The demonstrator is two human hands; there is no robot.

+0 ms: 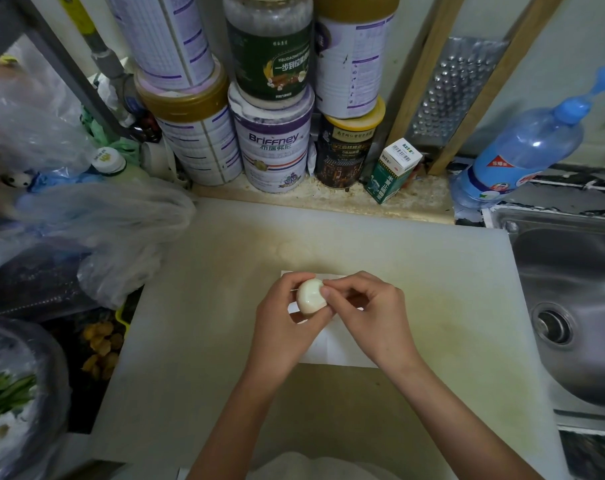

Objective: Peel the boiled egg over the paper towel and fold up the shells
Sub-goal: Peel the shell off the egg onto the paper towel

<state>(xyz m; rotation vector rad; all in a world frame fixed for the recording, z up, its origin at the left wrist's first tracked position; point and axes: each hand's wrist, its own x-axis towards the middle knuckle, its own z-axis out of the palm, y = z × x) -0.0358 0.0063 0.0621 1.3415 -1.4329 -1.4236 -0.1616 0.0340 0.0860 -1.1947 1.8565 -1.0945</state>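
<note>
A pale boiled egg (310, 295) is held above a white paper towel (332, 351) that lies flat on a large white cutting board (207, 323). My left hand (280, 327) cups the egg from below and the left, fingers curled round it. My right hand (370, 313) comes in from the right, its thumb and forefinger pinching at the egg's upper right side. Most of the egg's visible face looks smooth and white. The hands hide much of the towel, and I cannot make out shell pieces on it.
Stacked tins and jars (270, 147) and a small green carton (393, 171) line the back wall. A metal grater (457, 88) leans there too. A blue bottle (522, 150) stands by the steel sink (578, 306) at right. Plastic bags (86, 230) crowd the left.
</note>
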